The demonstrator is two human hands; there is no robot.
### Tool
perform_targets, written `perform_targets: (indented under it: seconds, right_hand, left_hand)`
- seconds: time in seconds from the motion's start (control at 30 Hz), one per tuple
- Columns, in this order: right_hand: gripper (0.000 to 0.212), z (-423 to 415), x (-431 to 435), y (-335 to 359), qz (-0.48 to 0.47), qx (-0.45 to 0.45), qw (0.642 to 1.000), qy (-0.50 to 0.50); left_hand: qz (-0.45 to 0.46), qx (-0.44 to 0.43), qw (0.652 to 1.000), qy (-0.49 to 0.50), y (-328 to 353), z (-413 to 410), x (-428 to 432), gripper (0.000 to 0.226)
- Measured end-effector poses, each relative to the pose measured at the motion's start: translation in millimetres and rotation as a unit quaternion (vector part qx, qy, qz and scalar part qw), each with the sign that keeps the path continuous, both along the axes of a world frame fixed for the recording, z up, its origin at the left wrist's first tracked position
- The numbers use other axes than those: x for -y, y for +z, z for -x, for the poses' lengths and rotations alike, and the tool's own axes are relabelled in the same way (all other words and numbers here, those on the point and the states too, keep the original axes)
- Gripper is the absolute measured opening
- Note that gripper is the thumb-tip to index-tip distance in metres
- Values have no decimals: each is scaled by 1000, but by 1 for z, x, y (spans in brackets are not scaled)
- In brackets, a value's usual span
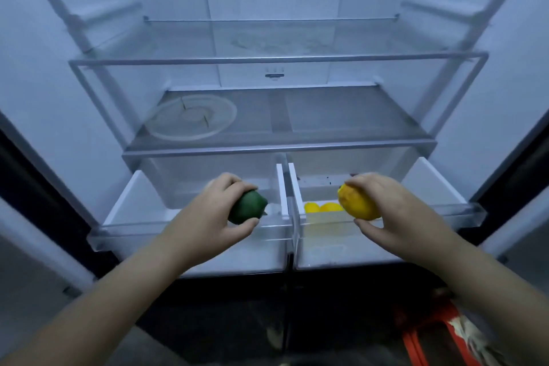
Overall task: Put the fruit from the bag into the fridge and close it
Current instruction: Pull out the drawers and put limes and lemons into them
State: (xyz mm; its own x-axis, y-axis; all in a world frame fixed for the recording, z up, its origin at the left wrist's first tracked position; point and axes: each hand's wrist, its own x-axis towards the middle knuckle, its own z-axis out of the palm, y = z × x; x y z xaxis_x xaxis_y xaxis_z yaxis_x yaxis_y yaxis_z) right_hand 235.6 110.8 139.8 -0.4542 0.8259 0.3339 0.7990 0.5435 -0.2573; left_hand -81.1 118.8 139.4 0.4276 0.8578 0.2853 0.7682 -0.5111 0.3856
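Note:
The fridge stands open in front of me, both doors swung aside. My left hand [217, 211] grips a green round fruit [248, 206] over the pulled-out left drawer [133, 211]. My right hand [398, 211] holds a yellow fruit [358, 202] above the pulled-out right drawer [439, 187]. Two yellow fruits [322, 207] lie inside the right drawer near its front. The bag [445, 333], orange with pale straps, shows at the bottom right on the floor.
A glass shelf [341, 116] above the drawers carries a clear round plate [191, 117] at its left. A second glass shelf [273, 59] sits higher. The open door edges [35, 157] flank both sides.

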Motion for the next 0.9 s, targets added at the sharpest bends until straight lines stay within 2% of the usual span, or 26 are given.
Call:
perform_targets:
  seconds: [0.27, 0.4, 0.53, 0.77, 0.9]
  right_hand:
    - [57, -3, -104, -20, 122, 14, 992, 15]
    - [59, -2, -137, -39, 209, 75, 974, 51]
    - [59, 7, -160, -54, 272, 111, 954, 64]
    - [63, 24, -189, -80, 324, 167, 923, 126]
    - [64, 25, -196, -95, 327, 221, 903, 171]
  left_hand:
    - [94, -47, 992, -71, -32, 4, -93, 48]
    - [141, -83, 979, -118, -47, 1, -120, 47]
    - [186, -99, 969, -125, -58, -2, -140, 49]
    - [254, -129, 950, -130, -85, -9, -165, 55]
    - [281, -112, 946, -115, -103, -12, -173, 55]
